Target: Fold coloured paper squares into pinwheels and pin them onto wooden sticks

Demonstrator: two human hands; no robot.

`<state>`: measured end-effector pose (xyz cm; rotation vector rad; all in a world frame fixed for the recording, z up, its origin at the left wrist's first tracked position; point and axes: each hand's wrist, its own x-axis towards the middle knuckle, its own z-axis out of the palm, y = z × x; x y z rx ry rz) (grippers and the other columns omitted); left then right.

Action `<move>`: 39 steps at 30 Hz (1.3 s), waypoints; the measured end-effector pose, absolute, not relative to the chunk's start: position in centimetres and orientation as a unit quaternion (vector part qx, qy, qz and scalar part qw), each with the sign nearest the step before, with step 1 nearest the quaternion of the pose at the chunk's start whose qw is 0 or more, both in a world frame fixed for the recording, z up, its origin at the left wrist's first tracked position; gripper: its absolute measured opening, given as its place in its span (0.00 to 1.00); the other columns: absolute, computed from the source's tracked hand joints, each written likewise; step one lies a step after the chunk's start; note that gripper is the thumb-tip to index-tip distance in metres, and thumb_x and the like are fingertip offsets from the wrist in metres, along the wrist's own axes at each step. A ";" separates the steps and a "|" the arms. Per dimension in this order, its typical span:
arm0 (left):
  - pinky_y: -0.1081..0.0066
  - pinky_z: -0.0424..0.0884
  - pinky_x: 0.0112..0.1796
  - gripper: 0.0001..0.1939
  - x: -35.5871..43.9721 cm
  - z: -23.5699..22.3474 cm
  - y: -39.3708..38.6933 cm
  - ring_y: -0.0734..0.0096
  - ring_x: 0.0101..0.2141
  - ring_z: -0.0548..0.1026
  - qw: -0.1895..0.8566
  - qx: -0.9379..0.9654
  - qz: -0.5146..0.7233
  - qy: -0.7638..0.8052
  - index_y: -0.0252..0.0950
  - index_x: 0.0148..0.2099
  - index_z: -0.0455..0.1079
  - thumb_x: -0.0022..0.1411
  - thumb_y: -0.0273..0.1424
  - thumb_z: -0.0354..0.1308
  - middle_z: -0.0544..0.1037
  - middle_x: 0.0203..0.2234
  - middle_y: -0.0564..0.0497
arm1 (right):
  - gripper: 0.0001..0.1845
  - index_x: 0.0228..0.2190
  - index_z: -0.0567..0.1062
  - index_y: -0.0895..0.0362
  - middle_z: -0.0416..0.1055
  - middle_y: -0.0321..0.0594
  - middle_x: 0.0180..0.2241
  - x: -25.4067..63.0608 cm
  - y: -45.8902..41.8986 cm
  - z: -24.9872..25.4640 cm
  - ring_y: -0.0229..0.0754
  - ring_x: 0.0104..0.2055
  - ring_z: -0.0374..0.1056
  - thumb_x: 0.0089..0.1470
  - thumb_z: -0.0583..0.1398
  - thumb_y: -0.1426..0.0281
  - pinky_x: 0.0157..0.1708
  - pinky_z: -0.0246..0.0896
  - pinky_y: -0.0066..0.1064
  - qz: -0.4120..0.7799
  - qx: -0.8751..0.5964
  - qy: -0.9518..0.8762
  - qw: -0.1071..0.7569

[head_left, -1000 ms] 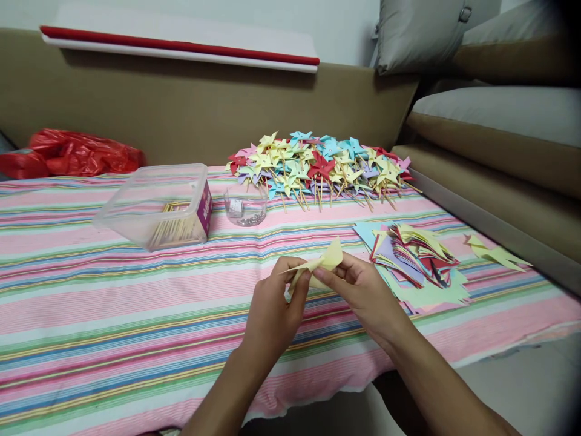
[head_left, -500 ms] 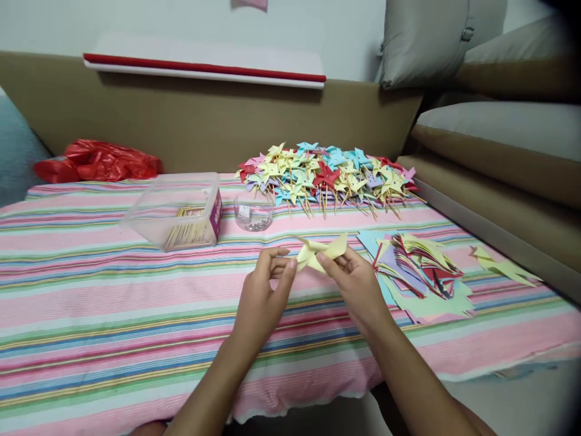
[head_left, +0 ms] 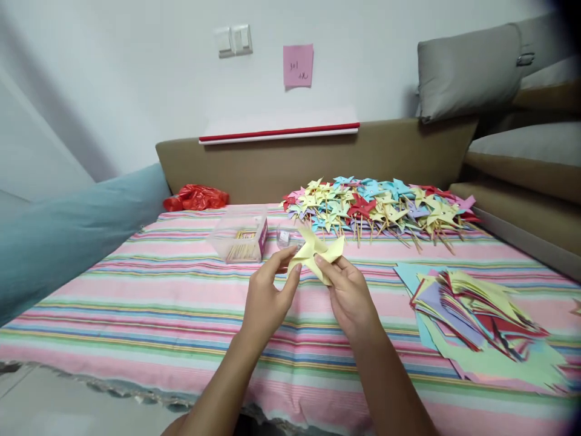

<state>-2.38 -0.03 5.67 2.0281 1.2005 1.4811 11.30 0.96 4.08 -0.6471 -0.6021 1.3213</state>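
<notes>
From my remote seat I have the yellow paper pinwheel raised at the fingertips, above the striped cloth and between my two grips; my right grip is closed on it, the thumb pressed on the front near the centre and the other fingers tucked behind the right-hand blade; my left grip is narrow, its thumb tip at the lower left blade and its forefinger by the left edge, though I cannot tell whether it truly pinches the paper; the pinwheel's face is tilted up toward my camera, blades spread, with its centre just beside my right thumb; beyond my left grip I see the round clear container, partly hidden, and to its left the clear plastic box with wooden sticks inside; the pile of pinwheels lies beyond my right grip, many colours on sticks; nearer me on the right sits the heap of coloured paper, well apart from my hands; the red plastic bag rests at the far left
</notes>
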 end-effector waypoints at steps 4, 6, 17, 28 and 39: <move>0.71 0.76 0.44 0.10 -1.1 5.9 0.5 0.69 0.40 0.81 0.189 0.688 0.546 0.439 0.38 0.50 0.75 0.66 0.30 0.59 0.83 0.41 0.51 | 0.24 0.42 0.80 0.58 0.82 0.42 0.44 11.7 1.2 4.2 0.47 0.49 0.76 0.42 0.74 0.67 0.53 0.67 0.37 0.600 -0.290 -0.274 0.694; 0.71 0.76 0.42 0.08 -0.6 5.6 0.9 0.69 0.37 0.81 0.176 0.678 0.555 0.449 0.39 0.47 0.76 0.66 0.30 0.60 0.83 0.38 0.52 | 0.25 0.42 0.79 0.58 0.82 0.43 0.44 12.0 1.3 4.2 0.48 0.50 0.76 0.41 0.74 0.66 0.53 0.67 0.38 0.592 -0.297 -0.275 0.697; 0.72 0.75 0.37 0.04 0.1 4.8 1.5 0.71 0.34 0.79 0.161 0.654 0.565 0.477 0.39 0.42 0.75 0.65 0.30 0.60 0.81 0.34 0.53 | 0.20 0.40 0.78 0.58 0.81 0.48 0.43 11.7 1.5 3.6 0.52 0.46 0.76 0.47 0.71 0.60 0.51 0.66 0.44 0.507 -0.377 -0.346 0.694; 0.71 0.74 0.36 0.05 -2.8 5.2 1.5 0.67 0.35 0.79 0.258 0.617 0.564 0.483 0.38 0.39 0.75 0.63 0.33 0.61 0.80 0.33 0.51 | 0.18 0.40 0.80 0.57 0.81 0.44 0.37 9.6 1.5 3.5 0.49 0.41 0.76 0.48 0.69 0.60 0.46 0.67 0.41 0.502 -0.378 -0.402 0.666; 0.67 0.76 0.41 0.12 -3.4 7.4 0.8 0.63 0.45 0.79 0.141 0.682 0.542 0.471 0.40 0.51 0.71 0.67 0.33 0.58 0.80 0.46 0.45 | 0.24 0.41 0.79 0.58 0.81 0.47 0.41 10.8 1.2 4.6 0.52 0.46 0.75 0.44 0.72 0.59 0.46 0.69 0.41 0.528 -0.369 -0.312 0.699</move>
